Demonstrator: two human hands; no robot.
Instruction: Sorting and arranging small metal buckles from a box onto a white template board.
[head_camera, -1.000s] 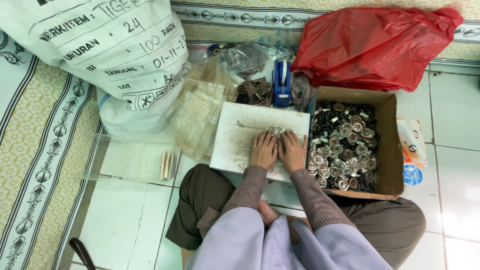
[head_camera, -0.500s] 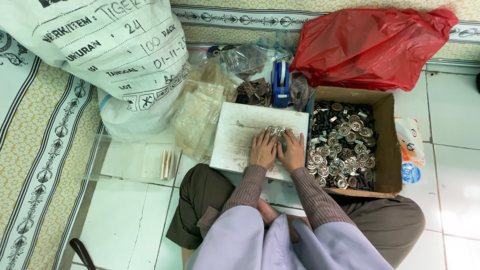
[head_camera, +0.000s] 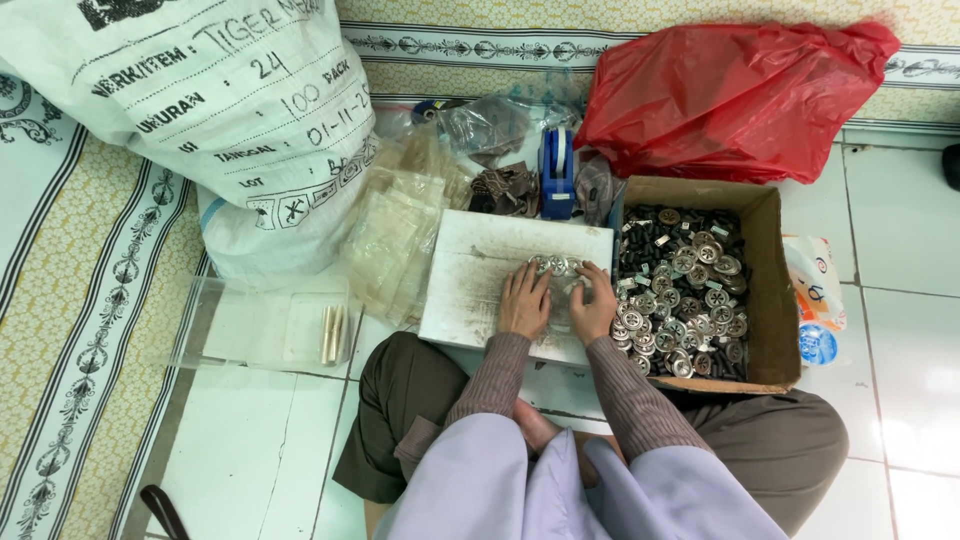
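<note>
Metal buttons (head_camera: 556, 265), a small silvery cluster, on white board (head_camera: 480, 275) just beyond both sets of fingertips; left hand (head_camera: 524, 303) palm-down on board, fingers spread flat and touching cluster, grasping nothing visible; right hand (head_camera: 594, 302) beside it, fingers curled over cluster's near edge, grip on any button impossible to tell; cardboard box (head_camera: 765, 290) just right of right hand, heaped with more silvery buttons and dark small parts; blue tape dispenser (head_camera: 557, 172) beyond hands; red plastic bag (head_camera: 735, 95) farther off, right; white woven sack (head_camera: 190, 110) well left; clear plastic tray (head_camera: 260, 325) left of left hand.
</note>
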